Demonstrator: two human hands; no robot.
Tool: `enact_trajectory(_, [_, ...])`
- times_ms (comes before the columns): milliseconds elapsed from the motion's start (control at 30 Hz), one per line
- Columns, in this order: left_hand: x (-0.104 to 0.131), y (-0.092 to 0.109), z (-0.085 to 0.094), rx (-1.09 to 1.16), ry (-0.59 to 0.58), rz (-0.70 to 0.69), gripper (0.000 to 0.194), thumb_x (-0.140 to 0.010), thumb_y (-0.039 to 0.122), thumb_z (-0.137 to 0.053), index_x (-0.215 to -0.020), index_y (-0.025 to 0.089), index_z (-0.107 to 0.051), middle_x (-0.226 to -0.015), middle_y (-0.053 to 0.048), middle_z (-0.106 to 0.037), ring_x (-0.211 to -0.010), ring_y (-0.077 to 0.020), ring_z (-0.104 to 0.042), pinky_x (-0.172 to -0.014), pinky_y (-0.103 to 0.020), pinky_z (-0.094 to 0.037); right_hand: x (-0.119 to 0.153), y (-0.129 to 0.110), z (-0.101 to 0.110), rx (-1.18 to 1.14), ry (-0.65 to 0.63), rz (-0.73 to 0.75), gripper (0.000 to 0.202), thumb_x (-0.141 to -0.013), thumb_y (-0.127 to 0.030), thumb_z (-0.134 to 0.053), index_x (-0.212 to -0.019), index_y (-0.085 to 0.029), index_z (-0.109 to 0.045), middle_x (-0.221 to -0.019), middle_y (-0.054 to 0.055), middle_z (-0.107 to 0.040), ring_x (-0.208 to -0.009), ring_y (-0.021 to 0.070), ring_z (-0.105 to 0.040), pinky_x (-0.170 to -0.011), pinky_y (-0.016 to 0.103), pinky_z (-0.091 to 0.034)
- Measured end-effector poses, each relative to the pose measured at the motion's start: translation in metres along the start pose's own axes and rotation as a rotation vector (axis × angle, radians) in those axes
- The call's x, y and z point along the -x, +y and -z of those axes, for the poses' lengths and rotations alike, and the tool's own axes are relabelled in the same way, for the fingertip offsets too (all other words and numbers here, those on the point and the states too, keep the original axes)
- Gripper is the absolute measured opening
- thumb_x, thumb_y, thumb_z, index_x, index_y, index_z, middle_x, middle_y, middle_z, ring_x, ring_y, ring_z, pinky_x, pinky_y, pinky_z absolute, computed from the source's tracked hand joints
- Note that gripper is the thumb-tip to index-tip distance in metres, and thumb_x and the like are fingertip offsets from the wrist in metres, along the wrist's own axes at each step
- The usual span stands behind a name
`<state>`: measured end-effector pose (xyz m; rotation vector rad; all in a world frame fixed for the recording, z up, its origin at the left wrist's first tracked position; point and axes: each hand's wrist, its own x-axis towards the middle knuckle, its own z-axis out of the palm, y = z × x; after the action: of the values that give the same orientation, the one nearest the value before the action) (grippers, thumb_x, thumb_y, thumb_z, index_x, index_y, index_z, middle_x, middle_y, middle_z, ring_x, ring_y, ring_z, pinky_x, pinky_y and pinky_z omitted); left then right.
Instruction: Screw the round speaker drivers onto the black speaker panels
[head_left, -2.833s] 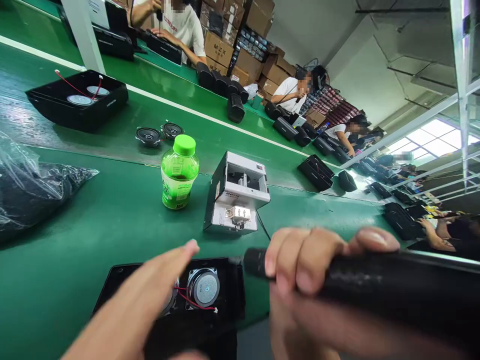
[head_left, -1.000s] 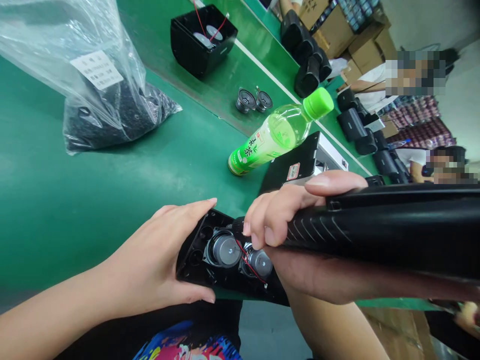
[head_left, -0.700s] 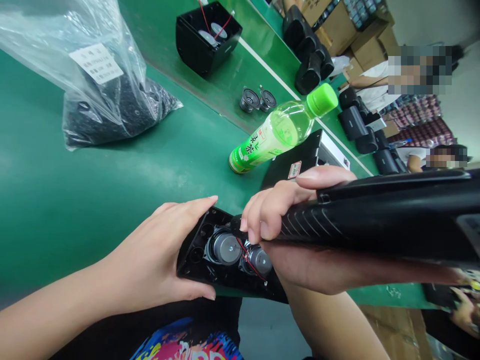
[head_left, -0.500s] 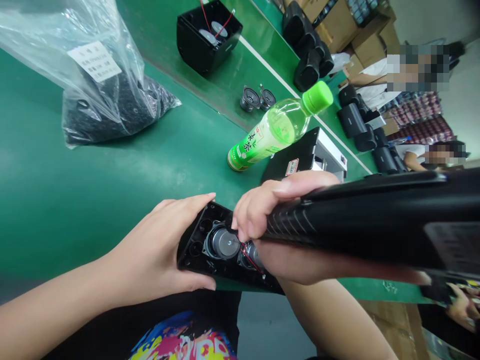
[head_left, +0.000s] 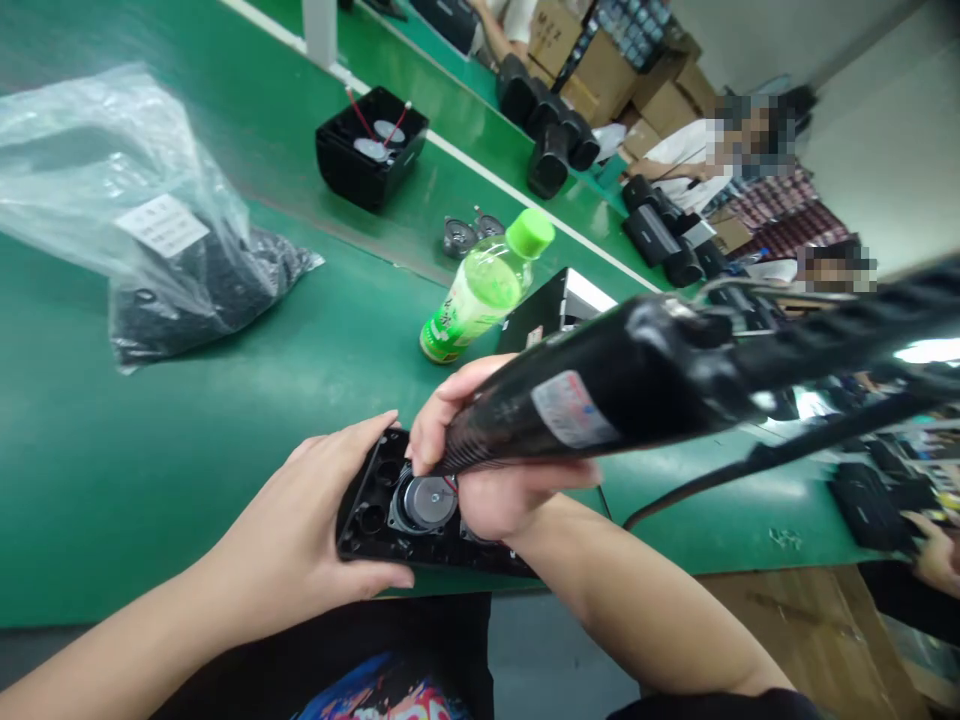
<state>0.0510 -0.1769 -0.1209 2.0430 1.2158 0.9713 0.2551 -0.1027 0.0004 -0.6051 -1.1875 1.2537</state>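
A black speaker housing point(head_left: 360, 540) lies at the near edge of the green table, with a round speaker driver point(head_left: 427, 503) seated in it and part of a second one beside that. My left hand point(head_left: 315, 500) grips the housing's left end, thumb on the near side and fingers on the far side. In my right hand point(head_left: 487, 480) is a black electric screwdriver point(head_left: 540, 400), held over the housing with its cable end up to the right. The screwdriver's tip and the housing's right part are hidden behind that hand.
A green tea bottle point(head_left: 472, 300) stands beyond my hands, in front of a black-and-white box point(head_left: 559, 300). A plastic bag of black parts point(head_left: 195, 290) lies left. Farther back are loose drivers point(head_left: 459, 237) and another housing point(head_left: 367, 180). Co-workers sit across the table.
The screwdriver's rear end has swung, so its label and cable now show. The camera view has shifted and turned. My left hand keeps its hold on the housing.
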Motion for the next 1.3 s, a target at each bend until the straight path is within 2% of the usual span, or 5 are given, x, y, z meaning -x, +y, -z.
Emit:
enact_trajectory(300, [0.007,-0.031,0.002,-0.090,0.011,-0.051,0.131,-0.094,0.097,-0.085,-0.204,0.052,-0.029,-0.181,-0.010,-0.079,-0.143,-0.0559,-0.089,-0.109,-0.075,-0.083,0.001,-0.058,-0.011,-0.101,0.061,-0.027,0.090,-0.093,-0.113,-0.084,-0.135,-0.033,-0.081,-0.065,-0.008,-0.073,-0.046,0.0195,-0.060,-0.053,0.034,-0.059])
enact_trajectory(467, [0.012,-0.030,-0.002,-0.107,-0.025,0.063,0.126,-0.099,0.077,-0.088,-0.205,0.052,-0.025,-0.190,-0.010,-0.073,-0.160,-0.0581,-0.081,-0.122,-0.081,-0.078,-0.002,-0.126,0.042,0.201,0.175,0.265,0.063,-0.111,-0.094,-0.084,-0.129,-0.034,-0.088,-0.072,-0.005,-0.084,-0.053,0.0213,-0.076,-0.059,0.037,-0.071])
enact_trajectory(767, [0.016,-0.040,-0.001,-0.095,-0.016,0.076,0.136,-0.088,0.095,-0.085,-0.204,0.058,-0.025,-0.187,-0.005,-0.076,-0.156,-0.0611,-0.082,-0.115,-0.087,-0.079,-0.037,-0.088,0.101,0.388,0.304,0.425,0.089,-0.091,-0.117,-0.080,-0.107,-0.030,-0.084,-0.059,-0.008,-0.071,-0.039,0.0173,-0.060,-0.042,0.029,-0.051])
enact_trajectory(1100, [0.011,-0.026,-0.004,-0.098,-0.008,0.021,0.146,-0.089,0.089,-0.103,-0.206,0.044,-0.029,-0.189,-0.012,-0.074,-0.161,-0.0486,-0.080,-0.130,-0.062,-0.073,0.019,-0.115,0.063,0.263,0.307,0.319,0.066,-0.116,-0.092,-0.078,-0.135,-0.031,-0.096,-0.065,-0.005,-0.072,-0.046,0.0190,-0.066,-0.049,0.035,-0.064])
enact_trajectory(1300, [-0.001,-0.011,-0.004,-0.085,0.000,-0.043,0.156,-0.085,0.097,-0.105,-0.206,0.045,-0.023,-0.190,-0.014,-0.072,-0.161,-0.0479,-0.080,-0.135,-0.063,-0.069,0.050,-0.120,0.008,0.343,-0.189,0.094,0.026,-0.128,-0.044,-0.080,-0.153,-0.042,-0.087,-0.073,-0.005,-0.077,-0.060,0.0222,-0.083,-0.072,0.039,-0.083])
